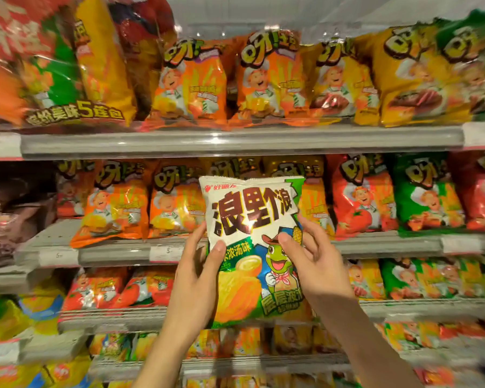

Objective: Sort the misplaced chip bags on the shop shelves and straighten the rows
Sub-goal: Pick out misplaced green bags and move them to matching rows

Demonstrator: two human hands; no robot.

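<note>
A white and green chip bag point(252, 219) with a cartoon frog and bold dark lettering is held upright in front of the middle shelf point(109, 254). My left hand point(199, 275) grips its left edge, thumb on the front. My right hand point(314, 261) grips its right edge, thumb over the frog's hat. Behind it runs a row of orange chip bags point(177, 200), then a red bag point(361, 194) and a green bag point(426, 191) to the right.
The top shelf point(235, 141) carries orange bags point(269, 77) and yellow bags point(415, 77), with large multipacks point(53, 65) at the left. Lower shelves point(112, 317) hold red, yellow and green bags. Dark purple bags point(9, 217) stand at the far left.
</note>
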